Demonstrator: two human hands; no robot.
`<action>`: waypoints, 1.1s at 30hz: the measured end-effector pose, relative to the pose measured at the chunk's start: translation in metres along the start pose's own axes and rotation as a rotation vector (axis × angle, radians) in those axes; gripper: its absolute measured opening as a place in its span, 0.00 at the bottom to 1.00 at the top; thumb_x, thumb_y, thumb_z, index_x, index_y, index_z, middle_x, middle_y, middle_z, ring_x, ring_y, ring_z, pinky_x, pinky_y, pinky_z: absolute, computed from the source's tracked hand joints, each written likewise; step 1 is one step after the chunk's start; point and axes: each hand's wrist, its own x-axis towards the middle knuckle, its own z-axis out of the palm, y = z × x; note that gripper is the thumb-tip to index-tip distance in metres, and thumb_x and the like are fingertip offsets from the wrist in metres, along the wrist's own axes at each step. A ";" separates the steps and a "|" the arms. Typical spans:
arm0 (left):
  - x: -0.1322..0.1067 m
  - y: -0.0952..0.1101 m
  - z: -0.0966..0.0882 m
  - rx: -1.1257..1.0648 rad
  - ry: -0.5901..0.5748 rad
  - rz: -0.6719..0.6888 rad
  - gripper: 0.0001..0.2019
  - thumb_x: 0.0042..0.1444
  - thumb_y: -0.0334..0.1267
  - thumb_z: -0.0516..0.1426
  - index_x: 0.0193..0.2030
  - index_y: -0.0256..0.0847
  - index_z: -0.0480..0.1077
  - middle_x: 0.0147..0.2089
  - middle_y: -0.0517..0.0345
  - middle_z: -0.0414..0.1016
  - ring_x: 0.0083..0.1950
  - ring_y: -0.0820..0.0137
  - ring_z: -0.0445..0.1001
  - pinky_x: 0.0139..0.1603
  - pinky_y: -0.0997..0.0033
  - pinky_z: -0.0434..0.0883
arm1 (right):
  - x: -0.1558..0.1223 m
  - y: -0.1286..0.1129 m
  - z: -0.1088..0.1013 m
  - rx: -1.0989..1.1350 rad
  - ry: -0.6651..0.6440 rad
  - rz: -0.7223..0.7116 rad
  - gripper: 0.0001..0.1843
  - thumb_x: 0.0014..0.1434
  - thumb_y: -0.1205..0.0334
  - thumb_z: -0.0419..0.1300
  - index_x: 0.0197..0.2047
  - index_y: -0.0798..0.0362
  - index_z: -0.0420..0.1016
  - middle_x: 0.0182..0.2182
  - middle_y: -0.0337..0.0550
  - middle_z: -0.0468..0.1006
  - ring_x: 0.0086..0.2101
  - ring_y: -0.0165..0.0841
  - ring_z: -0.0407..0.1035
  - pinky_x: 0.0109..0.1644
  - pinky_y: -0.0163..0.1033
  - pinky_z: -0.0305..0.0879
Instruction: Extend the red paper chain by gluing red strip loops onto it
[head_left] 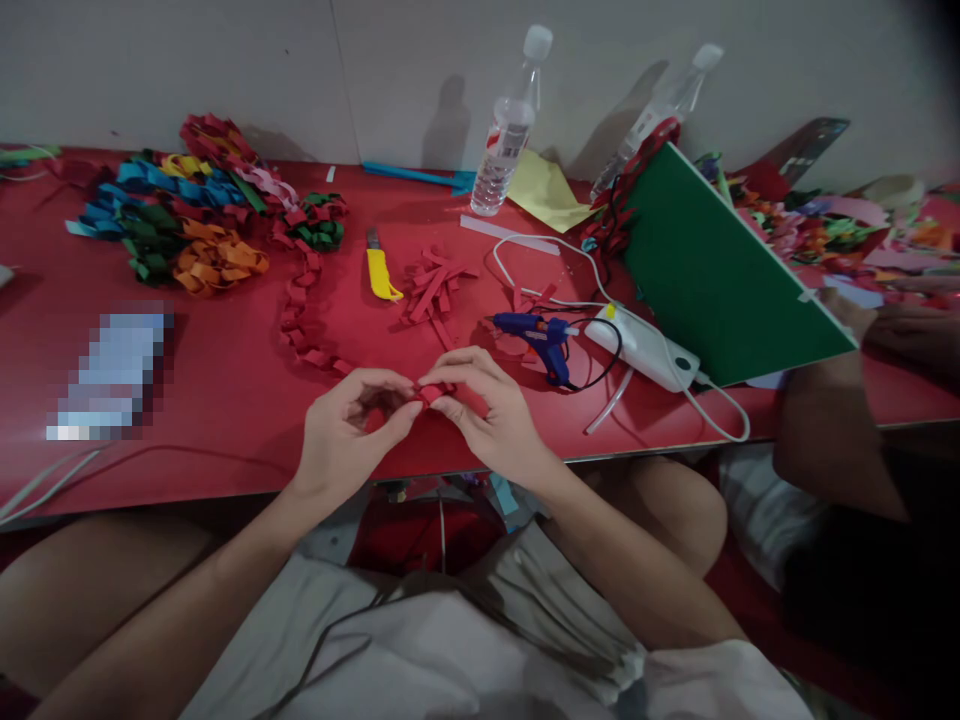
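Both hands meet over the front of the red table, pinching the near end of a red paper chain [298, 290]. My left hand [356, 425] has thumb and fingertips closed on a red link. From the right, my right hand [487, 405] pinches the same small red loop between thumb and fingers. The chain runs from my fingers up and left to a heap of coloured paper chains [180, 215]. Beyond my hands lies a pile of loose red paper strips [435, 285]. A blue glue gun [546, 338] rests just right of them, and a yellow utility knife [381, 272] lies behind.
Two water bottles [504, 150] stand at the back. A white power strip [645, 345] with cables lies right, beside a tilted green board [720, 270]. Another person's arm [832, 400] reaches in at right. A pixelated phone-like object [112, 370] lies left.
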 end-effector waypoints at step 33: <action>-0.001 -0.017 0.006 0.394 -0.113 0.395 0.11 0.63 0.36 0.60 0.52 0.47 0.73 0.50 0.53 0.78 0.52 0.66 0.76 0.54 0.62 0.72 | -0.008 0.008 0.014 0.292 0.016 0.249 0.17 0.58 0.48 0.67 0.27 0.52 0.73 0.31 0.38 0.69 0.32 0.29 0.66 0.37 0.37 0.64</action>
